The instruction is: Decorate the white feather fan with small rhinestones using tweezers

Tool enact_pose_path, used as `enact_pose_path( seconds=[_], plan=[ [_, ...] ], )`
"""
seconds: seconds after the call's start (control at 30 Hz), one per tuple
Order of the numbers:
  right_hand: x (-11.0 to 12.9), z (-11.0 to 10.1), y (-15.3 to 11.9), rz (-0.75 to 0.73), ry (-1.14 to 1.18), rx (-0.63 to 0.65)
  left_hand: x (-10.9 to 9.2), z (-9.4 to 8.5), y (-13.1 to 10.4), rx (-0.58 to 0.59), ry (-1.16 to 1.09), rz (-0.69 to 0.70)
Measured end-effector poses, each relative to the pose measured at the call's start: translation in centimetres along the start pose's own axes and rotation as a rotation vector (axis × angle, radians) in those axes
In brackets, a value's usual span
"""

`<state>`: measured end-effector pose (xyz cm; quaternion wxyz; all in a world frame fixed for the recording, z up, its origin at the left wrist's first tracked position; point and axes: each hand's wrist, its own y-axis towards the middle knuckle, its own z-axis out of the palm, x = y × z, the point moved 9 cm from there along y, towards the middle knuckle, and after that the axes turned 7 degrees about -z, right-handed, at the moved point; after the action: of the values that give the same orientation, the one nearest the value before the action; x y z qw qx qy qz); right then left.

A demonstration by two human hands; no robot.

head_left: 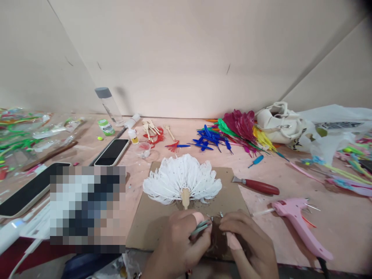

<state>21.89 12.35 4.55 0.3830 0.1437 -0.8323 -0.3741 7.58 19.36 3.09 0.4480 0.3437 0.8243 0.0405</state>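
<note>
A white feather fan [183, 178] with a short wooden handle [185, 198] lies spread on a cardboard sheet [139, 228]. Just below its handle, my left hand [186, 240] is closed around a thin grey-green tool [200, 228] that looks like tweezers. My right hand [250, 244] sits close by on the right, thumb and fingers pinched together; whatever they hold is too small to name. Tiny shiny bits [221, 214] show near the fingertips of both hands. Neither hand touches the fan's feathers.
To the right lie a red-handled knife [261, 186] and a pink glue gun [302, 224]. Blue feathers [207, 137] and maroon feathers [240, 124] are at the back. Phones [112, 152], a small glue bottle [133, 136] and a clear bottle [109, 106] stand or lie on the left.
</note>
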Motion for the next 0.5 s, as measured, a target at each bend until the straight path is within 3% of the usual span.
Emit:
enact_pose_path(
  seconds=[0.33,0.5],
  plan=[
    [-0.06,-0.15,0.06,0.016,-0.046,-0.022,0.23,0.09,-0.21,0.047,-0.060,-0.026],
    [0.08,-0.03,0.05,-0.053,-0.060,0.003,0.25,0.43,-0.30,0.095,-0.095,-0.015]
  ],
)
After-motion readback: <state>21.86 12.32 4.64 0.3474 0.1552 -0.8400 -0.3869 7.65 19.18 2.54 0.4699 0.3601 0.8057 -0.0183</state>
